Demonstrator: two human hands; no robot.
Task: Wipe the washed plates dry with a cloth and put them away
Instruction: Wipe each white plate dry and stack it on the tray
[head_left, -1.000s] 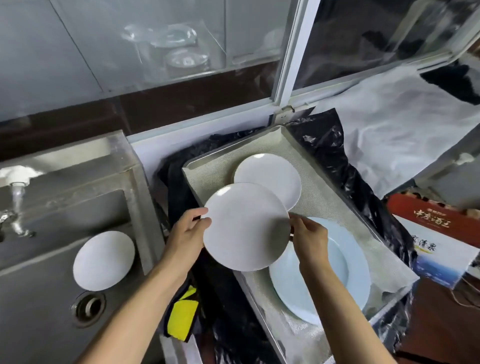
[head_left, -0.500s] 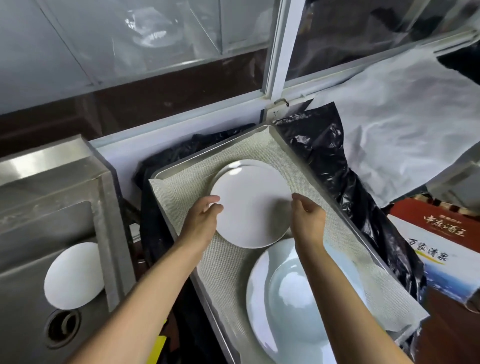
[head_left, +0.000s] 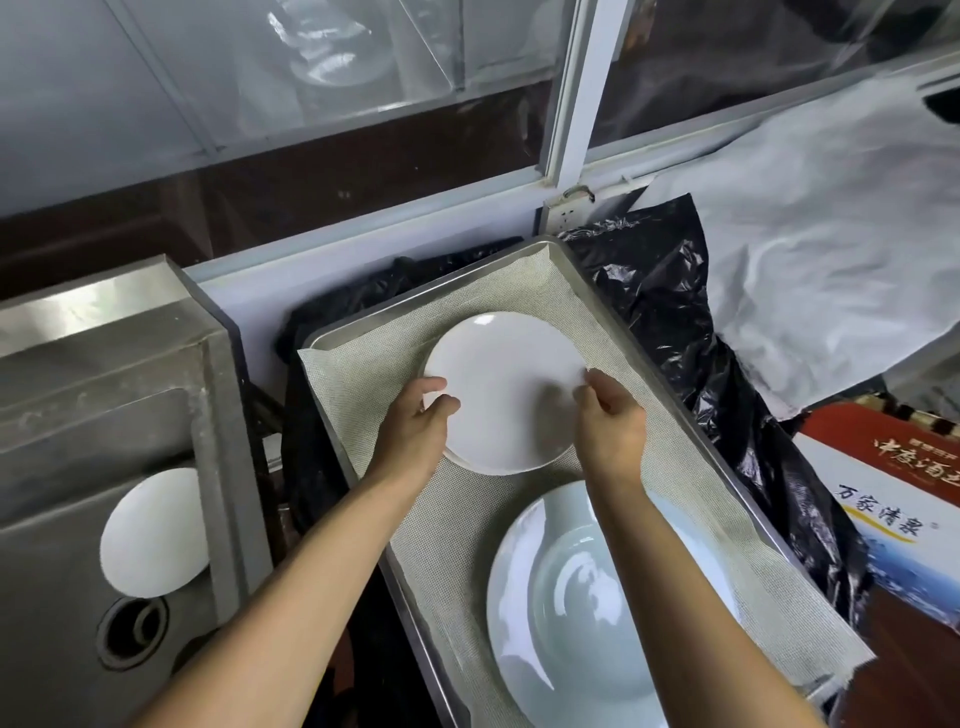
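Note:
A small white plate lies flat on top of a second white plate, of which only a thin rim shows, at the far end of a metal tray lined with a beige mesh mat. My left hand grips the top plate's left edge, thumb on its face. My right hand holds its right edge with curled, slightly blurred fingers. A large pale-blue plate sits at the tray's near end under my right forearm. Another white plate lies in the steel sink on the left.
The sink's drain is just below the plate in it. Black plastic sheeting surrounds the tray at the back and right. A red and white printed box stands at the right. A window frame and sill run behind.
Both hands carried the small white plate away from me and lowered it onto the white plate at the tray's far end. The view shifted right.

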